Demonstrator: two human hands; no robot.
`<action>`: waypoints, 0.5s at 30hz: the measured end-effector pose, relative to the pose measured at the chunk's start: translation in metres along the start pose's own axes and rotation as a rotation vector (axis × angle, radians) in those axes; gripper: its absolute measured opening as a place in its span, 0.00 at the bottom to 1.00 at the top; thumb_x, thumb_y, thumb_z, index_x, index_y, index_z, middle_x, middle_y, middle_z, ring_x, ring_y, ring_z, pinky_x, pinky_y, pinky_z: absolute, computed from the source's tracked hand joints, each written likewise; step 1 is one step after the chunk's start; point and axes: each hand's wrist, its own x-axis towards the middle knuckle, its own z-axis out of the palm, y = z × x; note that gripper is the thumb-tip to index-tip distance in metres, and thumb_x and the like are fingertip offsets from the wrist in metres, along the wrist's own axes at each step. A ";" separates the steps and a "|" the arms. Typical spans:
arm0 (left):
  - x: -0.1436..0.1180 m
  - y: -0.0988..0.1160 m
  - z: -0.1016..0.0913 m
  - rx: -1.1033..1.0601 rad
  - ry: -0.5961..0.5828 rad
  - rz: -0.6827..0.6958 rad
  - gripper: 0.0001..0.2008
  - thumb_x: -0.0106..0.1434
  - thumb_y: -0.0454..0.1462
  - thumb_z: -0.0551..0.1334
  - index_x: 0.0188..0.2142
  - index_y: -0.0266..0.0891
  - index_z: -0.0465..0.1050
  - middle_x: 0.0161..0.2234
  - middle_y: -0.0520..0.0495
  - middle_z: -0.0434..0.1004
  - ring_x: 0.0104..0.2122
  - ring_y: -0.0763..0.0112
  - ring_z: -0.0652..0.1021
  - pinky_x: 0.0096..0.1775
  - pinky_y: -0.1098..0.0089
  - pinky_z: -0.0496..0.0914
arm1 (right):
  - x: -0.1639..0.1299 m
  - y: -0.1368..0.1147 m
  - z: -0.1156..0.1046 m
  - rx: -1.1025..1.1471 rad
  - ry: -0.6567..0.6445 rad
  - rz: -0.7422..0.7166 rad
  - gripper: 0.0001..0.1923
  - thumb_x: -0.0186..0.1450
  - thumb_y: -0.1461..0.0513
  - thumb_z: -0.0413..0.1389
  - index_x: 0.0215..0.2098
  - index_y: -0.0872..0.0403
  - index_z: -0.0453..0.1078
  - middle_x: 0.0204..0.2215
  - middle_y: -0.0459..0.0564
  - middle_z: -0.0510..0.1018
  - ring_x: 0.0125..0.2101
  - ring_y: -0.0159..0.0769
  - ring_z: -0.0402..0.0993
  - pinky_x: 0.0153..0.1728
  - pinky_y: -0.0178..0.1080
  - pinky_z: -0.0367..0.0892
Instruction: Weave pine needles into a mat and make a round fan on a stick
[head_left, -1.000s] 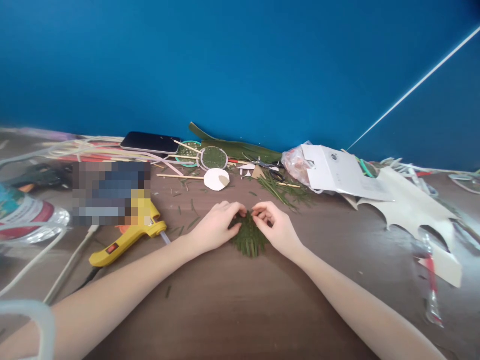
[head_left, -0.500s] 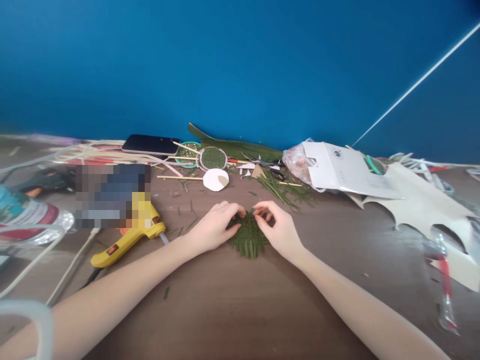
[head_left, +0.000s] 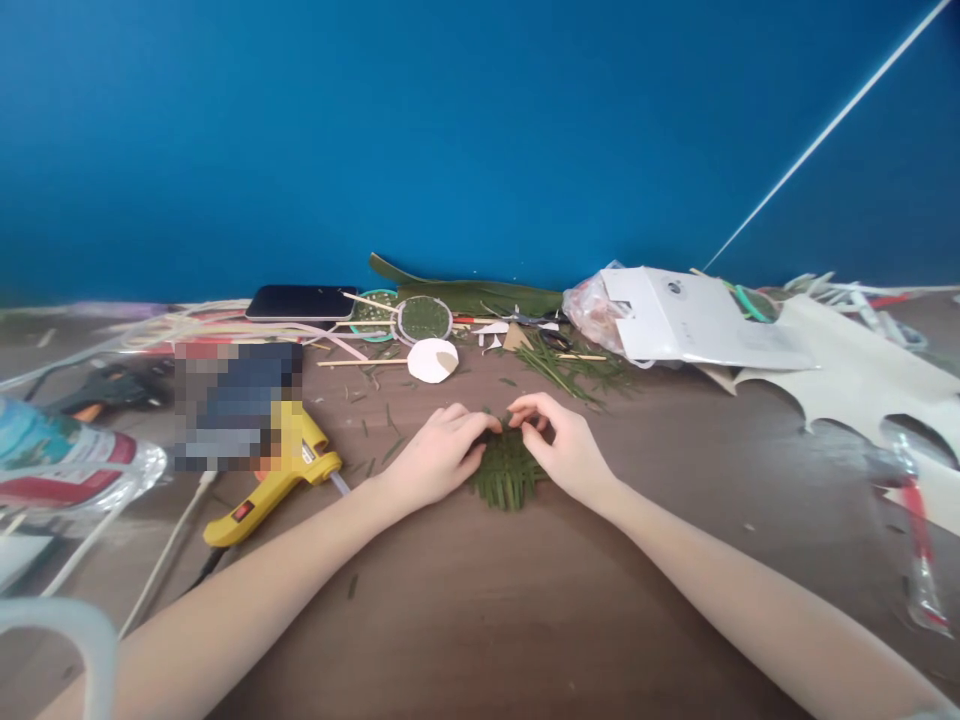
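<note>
A small mat of woven green leaf strips (head_left: 506, 478) lies on the brown table, its loose ends fanned towards me. My left hand (head_left: 442, 455) is at the mat's upper left, thumb and forefinger bent together on its far edge. At the upper right, my right hand (head_left: 562, 445) curls its fingers and thumb over the same edge. Both hands cover part of the weave, and the exact contact of the fingertips is partly hidden. Just beyond them lie loose green strips (head_left: 555, 370) and a white paper disc (head_left: 433, 360) on a stick.
A yellow glue gun (head_left: 274, 480) lies left of my left forearm, near a plastic bottle (head_left: 82, 455). Along the blue wall are a phone (head_left: 300, 302), a round leaf-covered fan (head_left: 424, 320), scissors (head_left: 555, 338) and a white box (head_left: 697, 320). Cut white sheet (head_left: 862, 360) lies to the right.
The view has shifted slightly, so items on the left appear further right. Both hands stay at the mat's far edge, with the left fingertips slightly nearer the right ones.
</note>
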 end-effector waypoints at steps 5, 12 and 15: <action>-0.001 0.000 0.000 0.031 0.001 0.027 0.12 0.61 0.30 0.50 0.44 0.38 0.64 0.40 0.46 0.73 0.41 0.65 0.69 0.42 0.65 0.64 | 0.000 -0.001 -0.002 0.036 -0.012 -0.040 0.15 0.56 0.72 0.47 0.39 0.53 0.65 0.32 0.47 0.77 0.31 0.32 0.73 0.33 0.35 0.66; -0.001 0.002 -0.001 0.064 -0.040 0.073 0.17 0.63 0.29 0.48 0.50 0.41 0.63 0.47 0.46 0.71 0.43 0.64 0.67 0.44 0.64 0.63 | -0.003 0.003 0.001 -0.003 -0.053 -0.180 0.22 0.55 0.73 0.46 0.45 0.52 0.63 0.38 0.49 0.76 0.38 0.34 0.73 0.41 0.39 0.66; 0.000 0.001 -0.001 0.033 -0.037 0.067 0.18 0.63 0.30 0.49 0.51 0.42 0.62 0.48 0.47 0.71 0.42 0.65 0.67 0.44 0.64 0.63 | -0.003 0.004 0.001 0.001 -0.072 -0.195 0.23 0.55 0.73 0.46 0.47 0.51 0.61 0.40 0.49 0.75 0.40 0.35 0.72 0.43 0.41 0.66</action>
